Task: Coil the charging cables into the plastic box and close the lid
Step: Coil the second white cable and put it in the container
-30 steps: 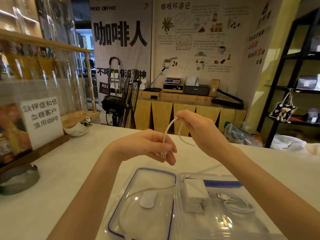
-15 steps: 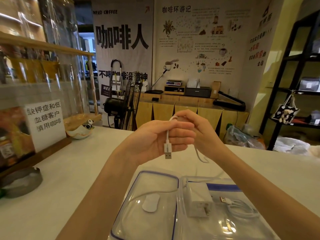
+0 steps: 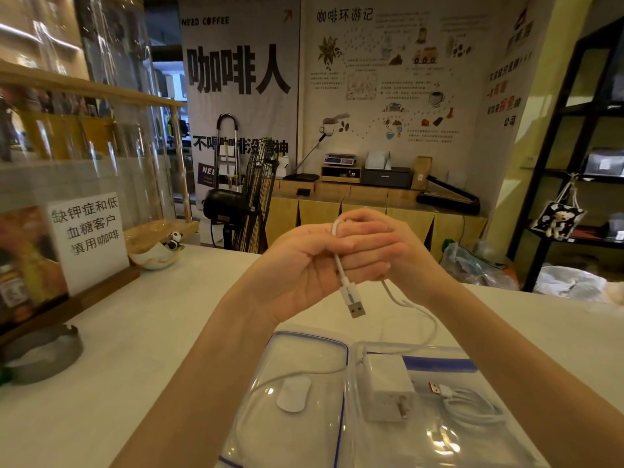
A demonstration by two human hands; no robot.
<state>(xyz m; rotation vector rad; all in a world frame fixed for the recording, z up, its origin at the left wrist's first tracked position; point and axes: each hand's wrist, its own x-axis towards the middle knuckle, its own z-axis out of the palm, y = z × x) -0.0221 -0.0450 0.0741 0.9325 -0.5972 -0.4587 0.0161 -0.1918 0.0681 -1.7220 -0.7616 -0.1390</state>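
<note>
A white charging cable runs over the fingers of my left hand, its USB plug dangling below the palm. My right hand sits behind the left and grips the same cable; the rest of the cable trails down toward the clear plastic box. In the box lie a white charger block and a coiled white cable with an orange-tipped plug. The box's clear, blue-rimmed lid lies open on the left, with a small white oval piece and a thin cable strand seen on or through it.
All this sits on a white counter. At the left stand a glass display case with a paper sign, a grey metal ashtray and a small panda dish. Plastic bags lie beyond the counter's far right edge.
My hands came together and rose. The cable now drapes over my left fingers with the USB plug hanging free and swung slightly right. The slack below my right hand has lengthened toward the box.
</note>
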